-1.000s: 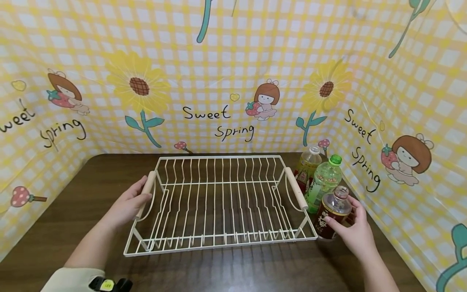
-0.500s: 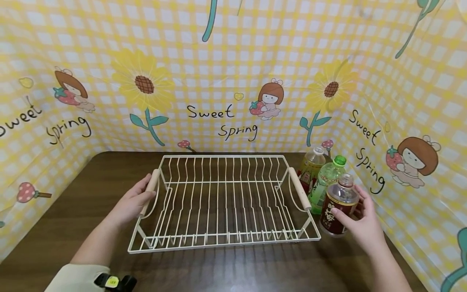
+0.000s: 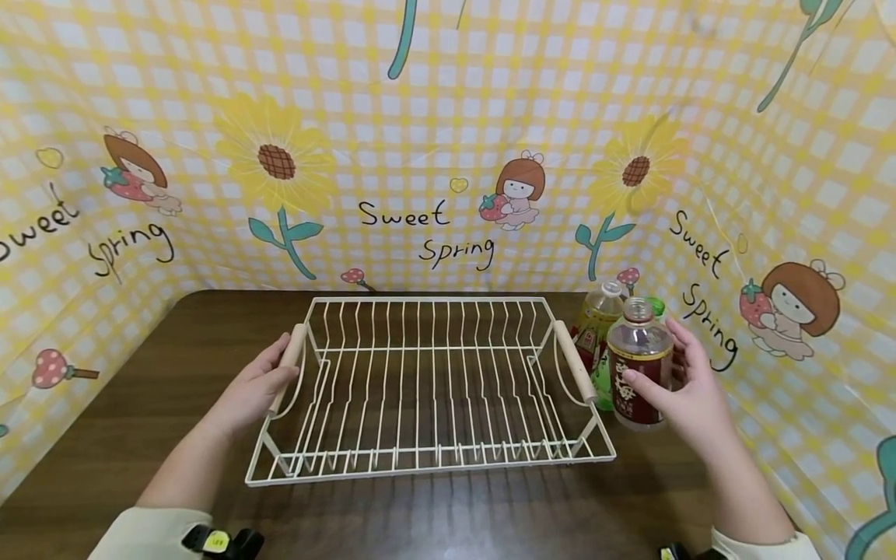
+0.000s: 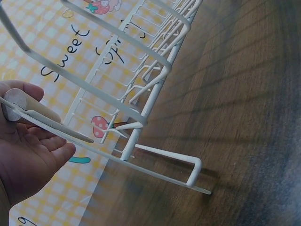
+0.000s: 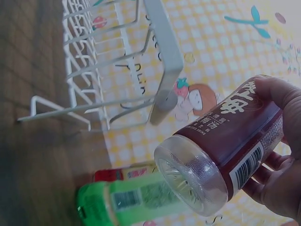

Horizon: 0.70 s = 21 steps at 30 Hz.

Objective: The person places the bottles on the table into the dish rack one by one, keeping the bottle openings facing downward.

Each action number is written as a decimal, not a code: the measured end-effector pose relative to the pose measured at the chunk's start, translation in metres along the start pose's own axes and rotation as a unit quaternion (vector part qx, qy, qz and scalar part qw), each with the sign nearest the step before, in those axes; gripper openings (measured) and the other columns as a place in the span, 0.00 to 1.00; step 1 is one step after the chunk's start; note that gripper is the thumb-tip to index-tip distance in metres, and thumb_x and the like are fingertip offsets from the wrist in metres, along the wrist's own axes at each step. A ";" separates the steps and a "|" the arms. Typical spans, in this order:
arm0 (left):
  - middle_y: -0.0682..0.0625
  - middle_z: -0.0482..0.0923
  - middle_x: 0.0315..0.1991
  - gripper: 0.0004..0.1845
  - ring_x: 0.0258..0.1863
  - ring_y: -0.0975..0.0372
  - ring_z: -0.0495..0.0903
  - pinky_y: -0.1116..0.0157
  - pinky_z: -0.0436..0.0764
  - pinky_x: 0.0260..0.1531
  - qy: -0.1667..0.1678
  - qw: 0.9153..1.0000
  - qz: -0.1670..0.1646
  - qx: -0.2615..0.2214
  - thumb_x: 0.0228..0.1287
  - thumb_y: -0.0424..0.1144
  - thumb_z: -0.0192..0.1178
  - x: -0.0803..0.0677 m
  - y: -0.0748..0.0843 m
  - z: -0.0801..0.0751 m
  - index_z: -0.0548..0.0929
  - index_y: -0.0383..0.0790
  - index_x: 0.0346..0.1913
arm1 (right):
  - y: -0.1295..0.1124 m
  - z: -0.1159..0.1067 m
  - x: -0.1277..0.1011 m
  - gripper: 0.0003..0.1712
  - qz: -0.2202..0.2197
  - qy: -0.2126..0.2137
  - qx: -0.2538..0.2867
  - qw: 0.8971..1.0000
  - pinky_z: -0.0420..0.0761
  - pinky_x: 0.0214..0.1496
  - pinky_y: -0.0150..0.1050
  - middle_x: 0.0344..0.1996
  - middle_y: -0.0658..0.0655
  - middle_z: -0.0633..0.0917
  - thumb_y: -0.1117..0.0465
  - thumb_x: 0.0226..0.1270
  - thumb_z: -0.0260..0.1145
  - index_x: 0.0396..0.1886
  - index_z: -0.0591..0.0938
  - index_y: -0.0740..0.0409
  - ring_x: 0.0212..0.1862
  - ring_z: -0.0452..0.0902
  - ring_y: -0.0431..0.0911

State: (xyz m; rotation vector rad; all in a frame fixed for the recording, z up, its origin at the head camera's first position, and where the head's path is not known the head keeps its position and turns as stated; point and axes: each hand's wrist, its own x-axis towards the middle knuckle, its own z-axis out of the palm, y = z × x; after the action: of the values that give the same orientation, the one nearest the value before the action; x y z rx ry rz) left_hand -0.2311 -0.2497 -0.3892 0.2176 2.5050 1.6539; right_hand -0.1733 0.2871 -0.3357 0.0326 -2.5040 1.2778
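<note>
A cream wire dish rack (image 3: 434, 469) with wooden side handles stands on the table. My left hand (image 3: 255, 389) holds its left handle (image 3: 295, 346); the left wrist view shows the thumb over the wood and the fingers (image 4: 49, 143) under it. On the right, my right hand (image 3: 689, 400) grips a capless clear bottle with a dark red label (image 3: 647, 377). In the right wrist view this bottle (image 5: 230, 134) is held up, its base clear of the table. Behind it, partly hidden, is a green bottle (image 3: 603, 381), with a yellow-and-red-labelled bottle (image 3: 595, 323) beyond.
The brown wooden table (image 3: 434, 521) continues in front of the rack and to its left (image 3: 175, 358). A yellow checked cloth (image 3: 434, 117) with printed flowers and figures walls the back and both sides. The two standing bottles are close to the rack's right handle (image 3: 574, 362).
My right hand has lifted the dark-labelled bottle upward and slightly left, so it now covers most of the green bottle. The left hand and the rack stay put; the view shifted slightly at first.
</note>
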 end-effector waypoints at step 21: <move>0.29 0.32 0.77 0.39 0.74 0.39 0.44 0.87 0.60 0.43 -0.002 1.000 -0.001 -0.004 0.76 0.36 0.44 -0.001 0.001 0.000 0.33 0.32 0.77 | -0.054 0.029 0.042 0.51 -0.064 -0.066 -0.029 0.995 0.73 0.58 0.64 0.69 0.64 0.67 0.50 0.60 0.73 0.78 0.55 0.47 0.64 0.66 0.64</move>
State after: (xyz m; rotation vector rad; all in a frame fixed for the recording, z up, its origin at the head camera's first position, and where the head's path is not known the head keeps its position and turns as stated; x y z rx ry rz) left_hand -0.2297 -0.2497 -0.3877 0.2159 2.4956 1.6601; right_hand -0.2119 0.2367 -0.2964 0.2674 -2.6005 1.1871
